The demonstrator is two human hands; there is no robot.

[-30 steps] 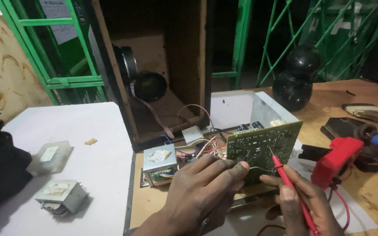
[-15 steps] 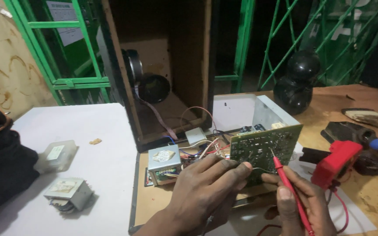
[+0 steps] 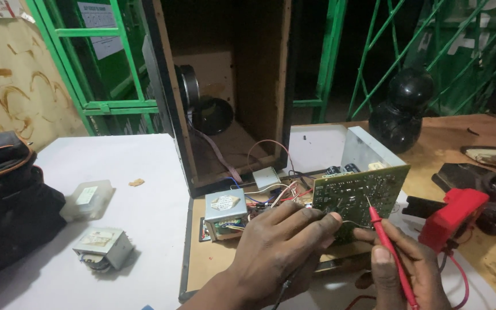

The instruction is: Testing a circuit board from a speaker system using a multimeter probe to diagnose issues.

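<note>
A green circuit board (image 3: pixel 358 194) stands tilted on edge near the middle, its solder side facing me. My left hand (image 3: pixel 279 250) is closed on the board's lower left edge and a thin probe lead. My right hand (image 3: pixel 402 268) grips a red test probe (image 3: pixel 390 255) whose metal tip touches the board's solder side. A grey transformer (image 3: pixel 225 212) with coloured wires sits just left of the board, on a wooden panel (image 3: pixel 213 264).
An open wooden speaker cabinet (image 3: pixel 225 97) stands behind. A red multimeter (image 3: pixel 452 216) lies right of the board, tools beyond it. On the white table (image 3: pixel 144 212) lie a second transformer (image 3: pixel 103 249), a plastic box (image 3: pixel 88 198) and a black bag (image 3: pixel 4 201). A black speaker (image 3: pixel 402 109) stands far right.
The view has shifted slightly, so everything sits a little lower and further right in the frame. Both hands keep their hold, with the probe tip still on the board.
</note>
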